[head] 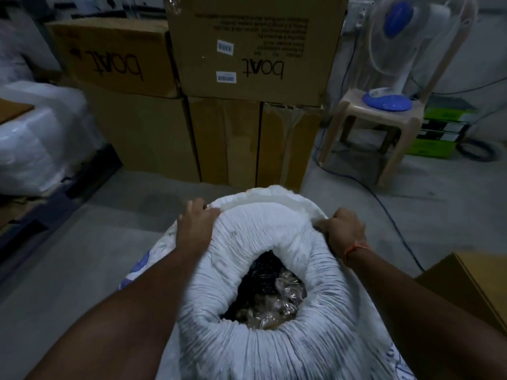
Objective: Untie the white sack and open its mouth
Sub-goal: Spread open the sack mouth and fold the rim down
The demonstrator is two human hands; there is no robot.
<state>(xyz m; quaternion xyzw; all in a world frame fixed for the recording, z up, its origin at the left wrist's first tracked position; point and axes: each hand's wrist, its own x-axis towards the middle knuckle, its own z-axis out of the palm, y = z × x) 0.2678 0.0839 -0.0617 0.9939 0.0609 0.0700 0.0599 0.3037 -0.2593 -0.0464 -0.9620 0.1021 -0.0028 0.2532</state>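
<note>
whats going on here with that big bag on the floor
A person is opening a large white woven sack that stands on the grey floor. The left hand rests on and holds the far left of the gathered rim, and the right hand grips the far right of it. No tie shows, and the mouth is already partly open, with clear plastic packets and dark items visible inside. Stacked brown cardboard boxes stand behind the sack.

Both your arms are stretched forward, left hand point(196, 223) and right hand point(346, 230) curled tight, gripping fabric.
</note>
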